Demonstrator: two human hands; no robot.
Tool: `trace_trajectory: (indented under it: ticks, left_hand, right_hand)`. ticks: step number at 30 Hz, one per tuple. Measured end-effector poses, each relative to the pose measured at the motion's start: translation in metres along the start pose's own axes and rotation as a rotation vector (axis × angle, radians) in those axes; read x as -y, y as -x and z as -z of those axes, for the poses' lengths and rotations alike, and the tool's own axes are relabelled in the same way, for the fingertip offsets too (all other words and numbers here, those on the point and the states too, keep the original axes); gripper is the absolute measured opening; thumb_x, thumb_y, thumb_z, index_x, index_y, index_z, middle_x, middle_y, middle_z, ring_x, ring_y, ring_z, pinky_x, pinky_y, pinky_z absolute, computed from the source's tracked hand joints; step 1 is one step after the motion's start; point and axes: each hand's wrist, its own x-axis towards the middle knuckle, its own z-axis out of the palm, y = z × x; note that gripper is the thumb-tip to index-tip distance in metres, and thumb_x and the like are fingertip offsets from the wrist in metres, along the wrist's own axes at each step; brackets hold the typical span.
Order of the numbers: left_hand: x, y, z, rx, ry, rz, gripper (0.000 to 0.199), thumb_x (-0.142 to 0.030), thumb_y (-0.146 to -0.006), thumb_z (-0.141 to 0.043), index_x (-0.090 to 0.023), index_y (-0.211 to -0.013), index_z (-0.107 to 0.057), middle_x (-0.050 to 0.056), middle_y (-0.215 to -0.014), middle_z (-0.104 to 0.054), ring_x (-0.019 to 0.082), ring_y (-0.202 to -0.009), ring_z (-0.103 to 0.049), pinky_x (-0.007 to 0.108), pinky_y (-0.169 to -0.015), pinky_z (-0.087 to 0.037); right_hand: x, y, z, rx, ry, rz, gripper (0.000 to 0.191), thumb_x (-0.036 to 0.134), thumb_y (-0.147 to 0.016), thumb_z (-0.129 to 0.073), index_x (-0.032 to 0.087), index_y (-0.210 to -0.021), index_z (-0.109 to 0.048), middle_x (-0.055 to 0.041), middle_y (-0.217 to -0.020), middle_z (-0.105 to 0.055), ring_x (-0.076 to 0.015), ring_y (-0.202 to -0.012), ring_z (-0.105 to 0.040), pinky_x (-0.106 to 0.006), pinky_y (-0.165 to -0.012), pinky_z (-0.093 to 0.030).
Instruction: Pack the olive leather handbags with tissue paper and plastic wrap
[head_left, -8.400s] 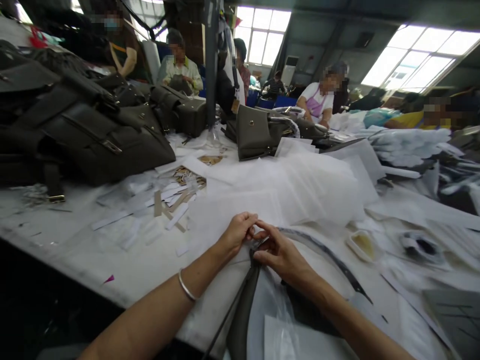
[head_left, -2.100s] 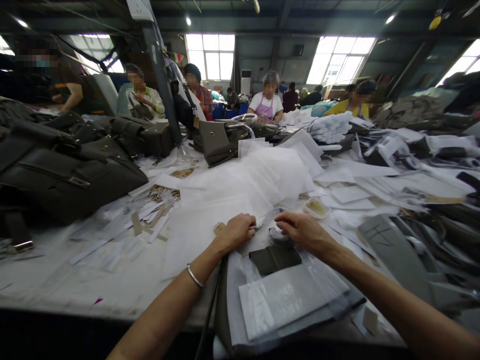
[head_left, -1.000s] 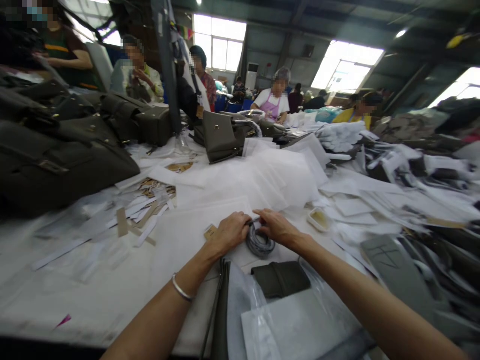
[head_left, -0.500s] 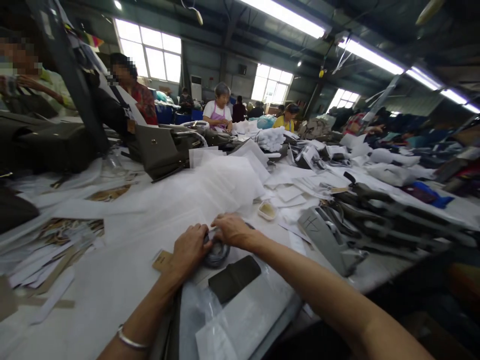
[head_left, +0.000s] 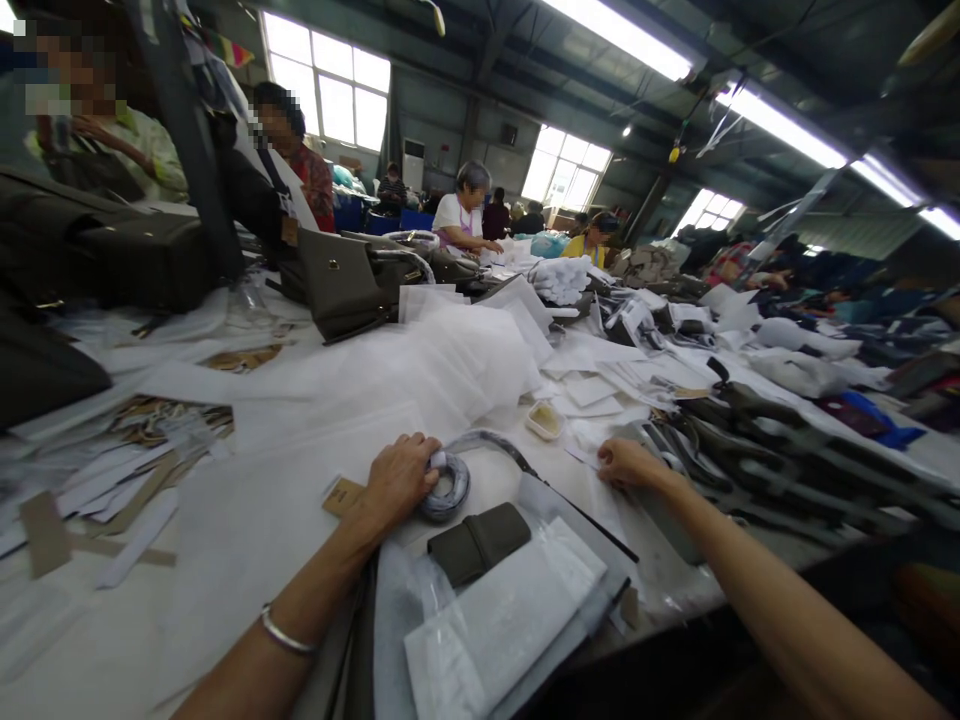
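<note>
My left hand (head_left: 405, 478) is closed on the left side of a coiled strap (head_left: 453, 502), which looks wrapped in greyish film. From the coil a loose dark end (head_left: 576, 508) runs out to the right across the table. My right hand (head_left: 631, 463) has its fingers pinched together at the far end of a grey tape dispenser (head_left: 679, 540), partly hidden under my forearm. What those fingers hold cannot be made out. Nearer me lie a dark olive folded pouch (head_left: 480, 543) and a white plastic-covered packet (head_left: 504, 610). A brown tag (head_left: 343, 496) lies by my left wrist.
A small dish (head_left: 544, 420) stands beyond the coil. White sheets (head_left: 450, 365) are heaped in the middle. Dark bag parts (head_left: 787, 440) pile up at right, an olive handbag (head_left: 341, 285) stands at back left, and paper scraps (head_left: 120, 490) lie at left. Several people work behind.
My right hand has left the coil and moved right to the tape dispenser. The strap's loose end now shows. My left hand stays at the coil. The view has shifted slightly.
</note>
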Motion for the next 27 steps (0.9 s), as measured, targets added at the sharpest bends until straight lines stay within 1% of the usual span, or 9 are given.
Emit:
trace_trajectory:
  ticks: [4, 7, 10, 12, 15, 18, 21, 23, 27]
  left_hand:
    - [-0.002, -0.001, 0.000, -0.006, 0.012, 0.011, 0.025, -0.020, -0.085, -0.058, -0.021, -0.110, -0.065, 0.008, -0.107, -0.065, 0.025, -0.101, -0.061, 0.035, -0.085, -0.046]
    - [-0.003, -0.001, 0.001, -0.015, 0.045, 0.037, 0.024, -0.018, -0.085, -0.058, -0.020, -0.107, -0.066, 0.009, -0.105, -0.066, 0.025, -0.099, -0.062, 0.035, -0.086, -0.046]
    - [-0.002, 0.002, 0.002, -0.025, 0.091, 0.069, 0.024, -0.017, -0.083, -0.059, -0.021, -0.106, -0.067, 0.007, -0.105, -0.067, 0.023, -0.100, -0.062, 0.033, -0.087, -0.046]
    - [0.000, 0.003, 0.002, -0.037, 0.118, 0.094, 0.024, -0.018, -0.083, -0.060, -0.023, -0.106, -0.067, 0.005, -0.105, -0.067, 0.021, -0.101, -0.063, 0.030, -0.087, -0.046]
    - [0.003, 0.004, 0.002, -0.059, 0.143, 0.141, 0.027, -0.021, -0.084, -0.060, -0.026, -0.110, -0.066, 0.002, -0.107, -0.067, 0.019, -0.097, -0.064, 0.027, -0.084, -0.047]
    - [0.003, 0.005, 0.005, -0.080, 0.155, 0.180, 0.028, -0.022, -0.084, -0.059, -0.026, -0.111, -0.065, 0.001, -0.109, -0.067, 0.018, -0.092, -0.066, 0.027, -0.081, -0.048]
    - [0.003, 0.008, 0.009, -0.104, 0.173, 0.193, 0.028, -0.022, -0.084, -0.059, -0.026, -0.111, -0.066, 0.002, -0.108, -0.067, 0.019, -0.091, -0.066, 0.028, -0.081, -0.049]
    - [0.004, 0.009, 0.011, -0.124, 0.191, 0.192, 0.028, -0.022, -0.083, -0.060, -0.026, -0.111, -0.066, 0.002, -0.107, -0.066, 0.020, -0.092, -0.066, 0.028, -0.081, -0.049]
    - [0.007, 0.011, 0.012, -0.166, 0.246, 0.185, 0.028, -0.021, -0.083, -0.061, -0.026, -0.110, -0.066, 0.001, -0.106, -0.065, 0.020, -0.092, -0.066, 0.028, -0.081, -0.050]
  right_hand:
    - [0.001, -0.008, -0.010, -0.034, -0.028, -0.007, 0.022, 0.035, -0.094, -0.063, 0.015, -0.102, -0.064, -0.0025, -0.095, -0.067, -0.0147, -0.078, -0.065, -0.031, -0.069, -0.057]
    - [-0.001, -0.007, -0.007, -0.096, -0.059, 0.031, 0.019, 0.033, -0.091, -0.067, 0.014, -0.086, -0.065, 0.0011, -0.078, -0.066, -0.0125, -0.066, -0.062, -0.028, -0.062, -0.054]
    - [-0.001, -0.002, 0.000, -0.211, -0.114, 0.116, 0.019, 0.025, -0.087, -0.064, 0.017, -0.070, -0.063, 0.0011, -0.062, -0.064, -0.0146, -0.061, -0.062, -0.027, -0.060, -0.051]
    - [0.008, 0.003, 0.006, -0.279, -0.181, 0.191, 0.019, 0.028, -0.088, -0.056, 0.018, -0.076, -0.065, -0.0021, -0.068, -0.069, -0.0176, -0.068, -0.066, -0.028, -0.062, -0.052]
    - [0.046, 0.021, 0.012, -0.379, -0.500, 0.391, 0.028, 0.044, -0.086, -0.058, 0.018, -0.092, -0.068, -0.0069, -0.083, -0.075, -0.0220, -0.076, -0.070, -0.031, -0.065, -0.056]
    - [0.107, 0.054, 0.010, -0.389, -0.793, 0.638, 0.033, 0.049, -0.076, -0.072, 0.019, -0.090, -0.071, -0.0068, -0.079, -0.076, -0.0232, -0.070, -0.070, -0.033, -0.064, -0.057]
    - [0.166, 0.082, -0.001, -0.364, -0.755, 0.855, 0.019, 0.041, -0.079, -0.073, 0.021, -0.081, -0.074, -0.0035, -0.076, -0.075, -0.0208, -0.069, -0.069, -0.030, -0.063, -0.055]
    - [0.193, 0.087, -0.011, -0.373, -0.676, 0.961, 0.014, 0.035, -0.082, -0.071, 0.022, -0.080, -0.073, -0.0006, -0.072, -0.073, -0.0174, -0.063, -0.065, -0.027, -0.059, -0.051]
    - [0.211, 0.071, -0.032, -0.488, -0.497, 1.129, 0.009, 0.024, -0.089, -0.062, 0.022, -0.083, -0.069, -0.0003, -0.075, -0.070, -0.0154, -0.065, -0.063, -0.025, -0.061, -0.050]
